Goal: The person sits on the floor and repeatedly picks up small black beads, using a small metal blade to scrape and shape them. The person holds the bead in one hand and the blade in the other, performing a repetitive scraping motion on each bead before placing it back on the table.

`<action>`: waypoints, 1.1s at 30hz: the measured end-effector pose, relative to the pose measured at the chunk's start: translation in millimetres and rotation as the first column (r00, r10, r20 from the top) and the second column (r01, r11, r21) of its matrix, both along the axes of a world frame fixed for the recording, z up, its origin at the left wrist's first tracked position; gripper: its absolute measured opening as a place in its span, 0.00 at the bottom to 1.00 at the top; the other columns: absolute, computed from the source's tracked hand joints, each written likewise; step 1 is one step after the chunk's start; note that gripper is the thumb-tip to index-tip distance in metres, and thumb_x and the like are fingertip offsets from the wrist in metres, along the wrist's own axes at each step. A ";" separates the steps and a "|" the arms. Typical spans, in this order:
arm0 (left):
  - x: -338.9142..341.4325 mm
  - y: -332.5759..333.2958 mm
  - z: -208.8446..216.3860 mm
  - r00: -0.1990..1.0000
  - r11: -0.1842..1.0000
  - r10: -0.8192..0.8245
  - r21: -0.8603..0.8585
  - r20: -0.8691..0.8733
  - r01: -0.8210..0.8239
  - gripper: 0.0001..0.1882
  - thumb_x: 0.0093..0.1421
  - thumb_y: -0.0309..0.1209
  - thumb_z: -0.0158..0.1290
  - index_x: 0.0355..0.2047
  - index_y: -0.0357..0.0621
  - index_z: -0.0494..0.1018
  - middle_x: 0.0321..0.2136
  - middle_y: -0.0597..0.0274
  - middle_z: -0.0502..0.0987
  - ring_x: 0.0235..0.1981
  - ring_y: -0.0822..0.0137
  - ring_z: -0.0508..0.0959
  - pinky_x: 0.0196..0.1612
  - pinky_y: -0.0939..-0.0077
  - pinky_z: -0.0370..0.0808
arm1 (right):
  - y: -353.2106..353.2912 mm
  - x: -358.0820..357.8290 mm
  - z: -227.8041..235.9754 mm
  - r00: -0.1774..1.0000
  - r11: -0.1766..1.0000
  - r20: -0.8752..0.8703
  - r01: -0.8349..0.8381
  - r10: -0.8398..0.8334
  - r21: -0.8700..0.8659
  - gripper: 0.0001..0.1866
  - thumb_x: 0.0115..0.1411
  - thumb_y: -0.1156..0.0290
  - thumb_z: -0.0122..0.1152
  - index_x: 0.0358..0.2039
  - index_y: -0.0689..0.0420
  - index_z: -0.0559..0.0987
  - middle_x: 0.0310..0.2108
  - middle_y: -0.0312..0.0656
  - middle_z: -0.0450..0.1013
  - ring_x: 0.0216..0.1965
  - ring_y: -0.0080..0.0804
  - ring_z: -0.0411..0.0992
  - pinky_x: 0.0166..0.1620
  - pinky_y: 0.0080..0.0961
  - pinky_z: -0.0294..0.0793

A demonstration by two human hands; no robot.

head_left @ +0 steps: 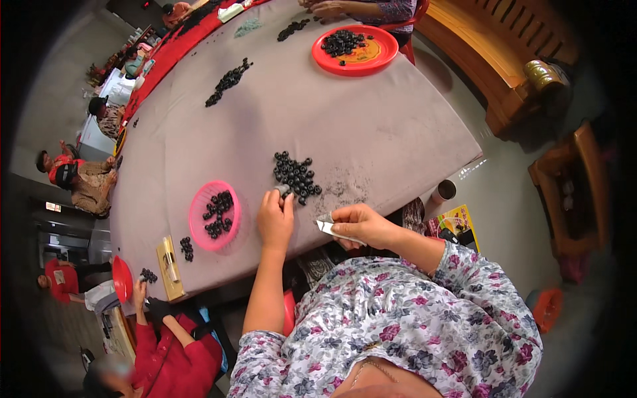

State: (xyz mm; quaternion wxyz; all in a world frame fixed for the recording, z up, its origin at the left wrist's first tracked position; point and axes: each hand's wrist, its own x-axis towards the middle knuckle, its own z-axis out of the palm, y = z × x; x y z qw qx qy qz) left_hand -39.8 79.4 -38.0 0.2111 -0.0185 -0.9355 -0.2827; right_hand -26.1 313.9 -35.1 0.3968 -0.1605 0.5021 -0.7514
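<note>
A pile of small round black bead-like pieces lies on the cloth-covered table in front of me. My left hand is at the pile's near edge, its fingers bent together against the pieces. A grey covering shows at its fingertips; whether a piece is pinched there is hidden. To the right, by the table's near edge, my right hand is closed around a small knife with a pale, flat body. A grey wrap shows on one finger of that hand too. Dark crumbs are scattered on the cloth beyond it.
Left of my left hand stands a pink basket holding black pieces. Beyond it are a small black cluster and a yellow package. A red plate with black pieces sits at the far right. Other people sit around the table.
</note>
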 end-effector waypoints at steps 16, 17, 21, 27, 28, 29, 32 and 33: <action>24.0 10.2 -1.0 0.990 0.555 -0.091 0.831 0.112 -0.043 0.03 0.62 0.27 0.54 0.34 0.41 0.72 0.27 0.69 0.76 0.25 0.79 0.72 0.28 0.86 0.69 | -1.3 -0.4 10.1 0.985 0.999 -0.169 0.027 -0.020 0.036 0.17 0.63 0.71 0.55 0.51 0.62 0.69 0.23 0.31 0.66 0.21 0.15 0.65 0.21 0.15 0.63; 28.0 12.0 1.3 0.979 0.456 -0.128 0.886 0.157 -0.083 0.03 0.62 0.26 0.54 0.36 0.42 0.73 0.27 0.68 0.76 0.25 0.79 0.73 0.28 0.87 0.69 | -1.6 -2.1 14.5 0.983 0.999 -0.181 0.027 -0.021 0.035 0.18 0.63 0.72 0.55 0.52 0.63 0.68 0.24 0.32 0.67 0.21 0.16 0.66 0.22 0.15 0.64; 37.9 11.3 19.1 0.911 0.057 -0.359 0.979 0.201 -0.194 0.06 0.62 0.31 0.55 0.37 0.43 0.73 0.28 0.67 0.76 0.25 0.77 0.74 0.27 0.85 0.70 | -10.6 -12.4 24.0 0.956 1.000 -0.293 0.013 -0.014 -0.005 0.25 0.63 0.74 0.55 0.59 0.63 0.62 0.26 0.34 0.68 0.23 0.17 0.67 0.25 0.15 0.67; 53.8 11.5 29.7 0.832 -0.112 -0.517 0.947 0.202 -0.300 0.08 0.63 0.34 0.54 0.37 0.42 0.73 0.27 0.67 0.75 0.26 0.76 0.73 0.28 0.82 0.71 | -18.6 -24.9 27.3 0.954 0.997 -0.291 -0.070 0.074 0.023 0.29 0.62 0.73 0.58 0.61 0.63 0.62 0.25 0.33 0.68 0.23 0.16 0.66 0.25 0.15 0.67; 55.2 11.6 27.9 0.823 -0.105 -0.536 0.953 0.188 -0.285 0.08 0.63 0.34 0.54 0.37 0.42 0.73 0.27 0.67 0.75 0.26 0.76 0.73 0.28 0.82 0.71 | -17.9 -28.1 29.3 0.954 0.993 -0.275 -0.107 0.118 0.054 0.28 0.62 0.73 0.58 0.61 0.63 0.62 0.26 0.33 0.69 0.23 0.16 0.66 0.26 0.15 0.68; 55.5 10.8 26.2 0.820 -0.109 -0.544 0.954 0.178 -0.279 0.09 0.63 0.34 0.53 0.37 0.42 0.73 0.27 0.67 0.75 0.26 0.75 0.73 0.28 0.81 0.71 | -18.9 -31.2 27.9 0.954 0.991 -0.270 -0.124 0.132 0.047 0.26 0.62 0.72 0.59 0.59 0.64 0.65 0.26 0.32 0.68 0.23 0.16 0.65 0.25 0.15 0.67; 55.5 5.9 20.0 0.816 -0.085 -0.554 0.964 0.165 -0.252 0.10 0.63 0.35 0.53 0.38 0.41 0.73 0.28 0.65 0.76 0.26 0.74 0.74 0.27 0.81 0.71 | -20.9 -35.6 34.9 0.946 0.984 -0.273 -0.161 0.174 0.071 0.25 0.61 0.72 0.59 0.57 0.64 0.67 0.25 0.31 0.68 0.23 0.15 0.64 0.25 0.15 0.66; 54.4 4.9 18.9 0.811 -0.050 -0.561 0.972 0.162 -0.229 0.11 0.63 0.36 0.53 0.39 0.41 0.73 0.30 0.64 0.77 0.28 0.73 0.75 0.27 0.81 0.71 | -20.5 -34.2 35.7 0.949 0.986 -0.267 -0.164 0.168 0.038 0.24 0.61 0.73 0.59 0.56 0.64 0.68 0.26 0.30 0.68 0.23 0.15 0.64 0.25 0.14 0.65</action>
